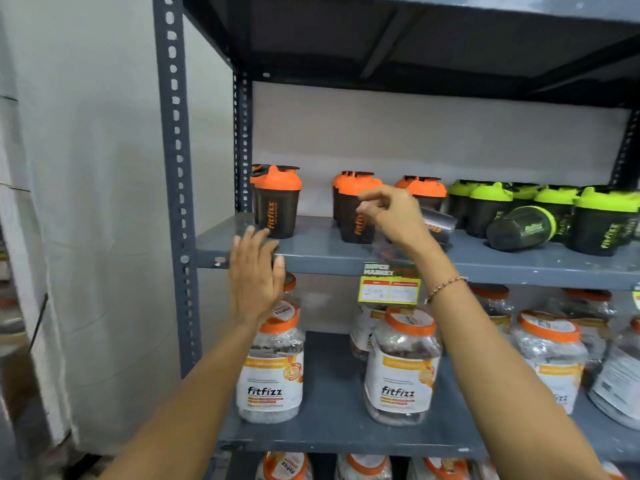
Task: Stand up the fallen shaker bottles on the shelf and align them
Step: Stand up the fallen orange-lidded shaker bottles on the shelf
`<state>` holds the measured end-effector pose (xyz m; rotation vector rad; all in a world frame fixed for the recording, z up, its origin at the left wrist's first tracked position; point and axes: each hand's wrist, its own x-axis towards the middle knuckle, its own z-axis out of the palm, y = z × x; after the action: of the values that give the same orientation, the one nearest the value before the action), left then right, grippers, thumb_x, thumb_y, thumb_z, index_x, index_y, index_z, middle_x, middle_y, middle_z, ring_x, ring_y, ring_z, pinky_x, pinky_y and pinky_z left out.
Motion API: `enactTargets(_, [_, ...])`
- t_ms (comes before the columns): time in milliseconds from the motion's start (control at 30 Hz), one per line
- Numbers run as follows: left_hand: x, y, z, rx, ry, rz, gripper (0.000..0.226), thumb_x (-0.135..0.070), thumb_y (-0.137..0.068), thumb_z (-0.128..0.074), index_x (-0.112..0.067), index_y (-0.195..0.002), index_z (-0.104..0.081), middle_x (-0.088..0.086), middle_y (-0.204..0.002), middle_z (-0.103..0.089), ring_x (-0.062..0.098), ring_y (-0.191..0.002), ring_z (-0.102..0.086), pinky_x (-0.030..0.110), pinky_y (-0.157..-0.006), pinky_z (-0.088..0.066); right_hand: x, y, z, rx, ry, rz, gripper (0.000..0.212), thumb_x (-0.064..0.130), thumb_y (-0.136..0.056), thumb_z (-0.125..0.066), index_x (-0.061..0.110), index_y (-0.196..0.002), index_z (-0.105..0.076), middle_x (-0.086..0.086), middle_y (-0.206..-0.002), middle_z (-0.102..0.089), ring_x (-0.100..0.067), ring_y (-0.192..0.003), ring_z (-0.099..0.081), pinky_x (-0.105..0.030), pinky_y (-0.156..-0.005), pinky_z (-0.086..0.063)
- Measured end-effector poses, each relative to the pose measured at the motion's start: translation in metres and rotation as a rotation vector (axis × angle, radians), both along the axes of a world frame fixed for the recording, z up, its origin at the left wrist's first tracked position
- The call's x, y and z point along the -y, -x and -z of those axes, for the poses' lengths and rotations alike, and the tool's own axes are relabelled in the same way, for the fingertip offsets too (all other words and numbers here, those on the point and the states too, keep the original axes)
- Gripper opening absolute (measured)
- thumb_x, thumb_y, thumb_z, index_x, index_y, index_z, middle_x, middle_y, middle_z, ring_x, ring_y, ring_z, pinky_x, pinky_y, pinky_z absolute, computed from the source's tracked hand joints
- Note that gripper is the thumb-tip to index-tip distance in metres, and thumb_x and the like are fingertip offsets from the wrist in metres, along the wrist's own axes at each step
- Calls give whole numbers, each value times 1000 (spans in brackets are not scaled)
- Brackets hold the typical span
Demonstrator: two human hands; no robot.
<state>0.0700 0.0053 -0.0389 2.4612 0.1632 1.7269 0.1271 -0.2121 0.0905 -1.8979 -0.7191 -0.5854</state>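
Note:
On the grey shelf (322, 252) stand dark shaker bottles. An orange-lidded shaker (278, 200) is upright at the left, and two more orange-lidded ones (351, 209) stand in the middle. Another orange-lidded shaker (427, 195) stands behind a fallen dark shaker (438, 225), which lies tilted and is partly hidden by my wrist. A green-lidded shaker (521, 228) lies on its side among several upright green-lidded ones (604, 220). My right hand (391, 213) hovers in front of the middle orange shakers, fingers loosely curled, holding nothing. My left hand (256, 271) is spread at the shelf's front edge, below the left shaker.
A steel upright post (176, 168) bounds the shelf's left side, with a white wall beyond it. A price tag (389, 284) hangs from the shelf edge. Large orange-capped jars (272, 368) fill the lower shelf (332, 403). The shelf above (415, 39) hangs low overhead.

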Motion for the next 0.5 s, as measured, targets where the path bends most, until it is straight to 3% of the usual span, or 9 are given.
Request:
enactTargets(67, [33,-9,-3,-41,-50,30,38,-29,-94,-36,-9,-113,-62,10,-129,-56,27,-132,-41,42,-118,-15,35,-9,-12,42,-32,128,19,6,-82,-63,11,-97,-72,-10,-84,-72,-12,-75,-62,-27,-79,-51])
enactTargets(200, [91,-28,-4,-98,-146,47,38,-32,-92,-40,-11,-112,-65,7,-120,-63,27,-121,-54,48,-111,-23,99,-24,-30,-25,56,328,23,11,-85,-64,5,-107,-71,-15,-108,-72,-18,-92,-63,-23,-83,-44])
enactTargets(333, [102,-38,-1,-131,-127,-49,40,-34,-91,-39,-10,-111,-64,9,-114,-64,28,-112,-58,49,-108,-23,129,-24,-37,-216,373,256,39,22,-90,-64,-2,-120,-59,-16,-126,-61,-29,-119,-56,-29,-92,-42])
enactTargets(433, [101,-40,1,-124,-152,-98,40,-35,-91,-38,-8,-109,-63,12,-111,-64,28,-106,-55,48,-105,-26,134,-35,-40,-330,520,179,59,28,-88,-66,-2,-134,-46,-14,-138,-52,-28,-127,-48,-25,-89,-35])
enactTargets(500, [103,-40,1,-101,-146,-116,40,-35,-91,-38,-8,-109,-61,12,-110,-63,28,-106,-52,47,-105,-26,133,-45,-42,-386,635,178,78,38,-81,-72,0,-140,-39,-13,-143,-46,-28,-129,-46,-29,-96,-35])
